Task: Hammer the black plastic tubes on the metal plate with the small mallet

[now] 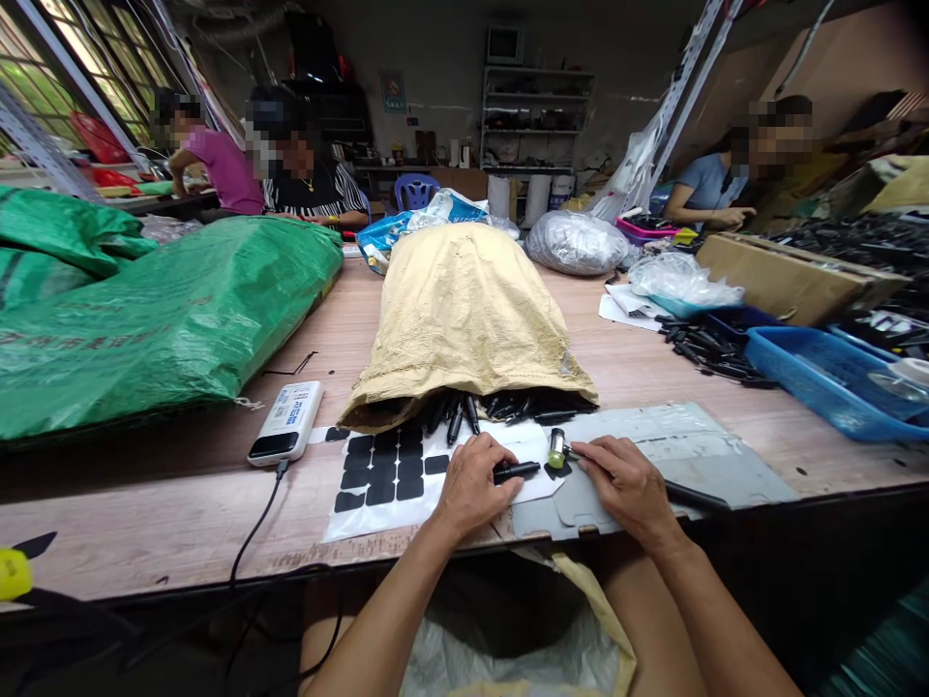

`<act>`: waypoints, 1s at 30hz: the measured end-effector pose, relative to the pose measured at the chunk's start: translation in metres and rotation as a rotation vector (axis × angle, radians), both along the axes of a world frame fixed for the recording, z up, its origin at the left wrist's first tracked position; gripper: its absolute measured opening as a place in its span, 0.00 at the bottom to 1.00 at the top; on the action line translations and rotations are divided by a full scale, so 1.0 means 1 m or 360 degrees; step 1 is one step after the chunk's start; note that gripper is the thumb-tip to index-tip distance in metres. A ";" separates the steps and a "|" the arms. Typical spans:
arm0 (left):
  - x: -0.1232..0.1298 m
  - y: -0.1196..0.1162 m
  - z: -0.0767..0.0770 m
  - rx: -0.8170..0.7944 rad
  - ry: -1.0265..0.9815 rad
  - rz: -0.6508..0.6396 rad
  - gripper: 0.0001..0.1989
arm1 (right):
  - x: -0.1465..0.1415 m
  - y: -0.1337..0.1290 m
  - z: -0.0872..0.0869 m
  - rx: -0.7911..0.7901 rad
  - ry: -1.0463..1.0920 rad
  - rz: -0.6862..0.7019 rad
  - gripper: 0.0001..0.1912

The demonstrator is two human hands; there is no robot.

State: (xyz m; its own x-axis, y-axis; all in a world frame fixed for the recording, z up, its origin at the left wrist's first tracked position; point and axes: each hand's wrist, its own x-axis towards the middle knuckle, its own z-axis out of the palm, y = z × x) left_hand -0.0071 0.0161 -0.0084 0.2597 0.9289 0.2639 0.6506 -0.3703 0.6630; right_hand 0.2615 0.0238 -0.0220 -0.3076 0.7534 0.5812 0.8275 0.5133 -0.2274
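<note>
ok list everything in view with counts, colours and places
table: 1, brown, middle
cream sack: 1, cream, middle
pen-like pieces: many, black, sack mouth and right
green sacks: seemingly 2, green, left
power bank: 1, white, left
cables: several, black, left
sticker sheet: 1, white and black, front
board: 1, grey, front right
hammer: 1, silver and lime, front
trays: several, blue, right
cardboard box: 1, brown, right
plastic bags: several, clear, back and right
lap sack: 1, pale, below table
chair: 1, blue, back
shelving: 1, grey, back
people: 3, pink, striped and blue tops, back
left grip: 1, bare, on a pen-like piece
right grip: 1, bare, on the hammer
</note>
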 end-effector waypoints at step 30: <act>-0.015 -0.119 -0.014 -0.0913 0.0335 -0.0677 0.16 | -0.004 -0.003 -0.002 0.0009 0.0019 -0.0113 0.12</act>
State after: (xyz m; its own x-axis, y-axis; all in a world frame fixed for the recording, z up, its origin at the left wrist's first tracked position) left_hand -0.0219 -0.1030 -0.0223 0.6194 0.7136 -0.3272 0.6627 -0.2519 0.7052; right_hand 0.2576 0.0204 -0.0239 -0.2466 0.7696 0.5891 0.8590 0.4550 -0.2348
